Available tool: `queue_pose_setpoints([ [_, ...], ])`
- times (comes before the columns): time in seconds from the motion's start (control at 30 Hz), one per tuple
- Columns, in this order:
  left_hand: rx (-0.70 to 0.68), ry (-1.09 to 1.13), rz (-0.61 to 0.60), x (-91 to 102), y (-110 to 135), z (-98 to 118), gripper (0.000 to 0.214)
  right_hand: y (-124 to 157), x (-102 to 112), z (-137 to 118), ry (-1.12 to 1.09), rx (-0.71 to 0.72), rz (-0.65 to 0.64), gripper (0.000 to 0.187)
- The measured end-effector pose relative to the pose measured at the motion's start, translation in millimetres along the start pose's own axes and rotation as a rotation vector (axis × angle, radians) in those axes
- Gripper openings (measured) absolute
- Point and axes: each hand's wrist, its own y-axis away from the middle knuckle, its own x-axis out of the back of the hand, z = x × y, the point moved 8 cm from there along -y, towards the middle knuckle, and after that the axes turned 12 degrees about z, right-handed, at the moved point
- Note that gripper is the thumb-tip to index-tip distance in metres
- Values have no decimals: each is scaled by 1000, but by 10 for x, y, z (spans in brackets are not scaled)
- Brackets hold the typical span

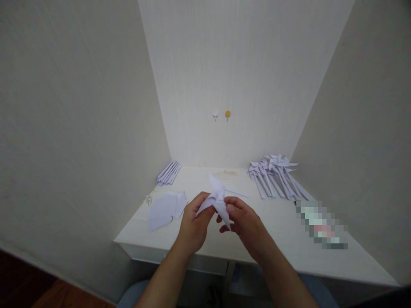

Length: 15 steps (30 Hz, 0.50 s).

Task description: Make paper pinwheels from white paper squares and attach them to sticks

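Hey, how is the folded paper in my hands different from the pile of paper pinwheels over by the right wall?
The folded paper is one piece, held above the desk between the left hand and right hand; the pinwheels are many, lying overlapped on the desk. The pinwheels have long paper sticks; no stick shows clearly on the folded paper. Both are white paper with pointed blades.

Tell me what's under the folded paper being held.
The left hand and right hand pinch the paper from below, above the table. Its underside is hidden.
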Motion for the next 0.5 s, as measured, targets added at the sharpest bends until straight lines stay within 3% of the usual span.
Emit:
queue_pose_setpoints([
  [0.2, -59, -38, -15, 46, 187, -1, 17, 182, -98, 105, -239, -145, -6, 59],
  [0.33, -74, -42, -30, 48, 275, -38, 19, 252, -148, 106, -205, -114, -74, 56],
  [0.5, -58, 2, -22, 48, 377, -123, 17, 301, -98, 183, -182, -80, -59, 52],
])
